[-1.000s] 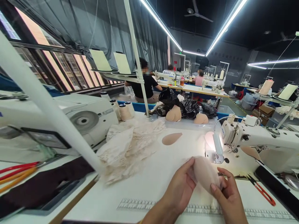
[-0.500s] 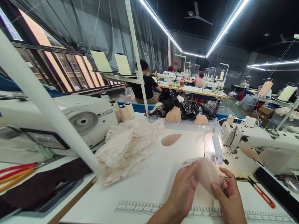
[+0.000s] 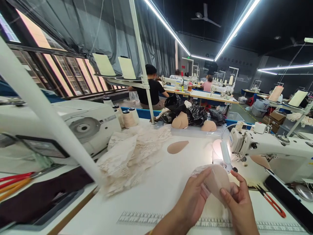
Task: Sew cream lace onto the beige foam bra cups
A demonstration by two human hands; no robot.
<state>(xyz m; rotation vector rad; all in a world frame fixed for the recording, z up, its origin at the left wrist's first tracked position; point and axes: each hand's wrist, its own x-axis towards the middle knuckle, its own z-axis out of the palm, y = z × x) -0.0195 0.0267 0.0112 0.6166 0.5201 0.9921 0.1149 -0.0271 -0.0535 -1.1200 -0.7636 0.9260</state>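
Note:
A beige cup-shaped pad (image 3: 217, 181) with thin pale lace fabric around it is held up over the front of the white table. My left hand (image 3: 193, 195) grips its left side, thumb on top. On the right edge, my right hand (image 3: 238, 202) pinches the pad between thumb and fingers, its index finger raised. Just behind the hands is the lit needle area of a white sewing machine (image 3: 256, 143). A flat beige teardrop piece (image 3: 177, 147) lies on the table, and cream lace fabric (image 3: 129, 153) is heaped to the left.
A printed ruler scale (image 3: 141, 218) runs along the front edge. Red-handled snips (image 3: 275, 204) and a black phone-like object (image 3: 288, 202) lie at right. Thread cones (image 3: 128, 119) and a white slanted pole (image 3: 53, 114) stand left. Black plastic bags (image 3: 198, 114) lie behind the table; people sit beyond.
The view has shifted slightly. Both hands keep their hold on the pad, which has tilted a little and shows more of its beige surface.

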